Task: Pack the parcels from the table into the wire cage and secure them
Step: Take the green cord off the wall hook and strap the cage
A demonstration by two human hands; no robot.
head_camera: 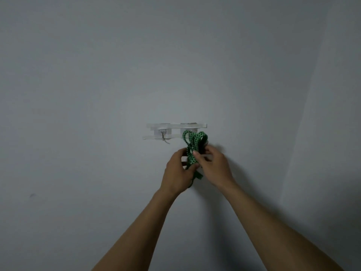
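Both hands are raised in front of a wall and meet on one bundle of green strap dotted with black. The left hand has its fingers curled round the lower part of the bundle, thumb towards the right hand. The right hand pinches the strap between thumb and fingers, just beside the left hand and slightly higher. Between the two palms a short end of the strap hangs down. Above the hands the strap rises in several loops, whose tops reach a taped mount on the wall; what the loops hang on is hidden behind them. Up and to the left of the left hand, a small metal hook is fixed under strips of pale tape, with nothing hanging on it. The wall is plain grey-white, and far to the lower left of the hands it bears a faint dark mark.
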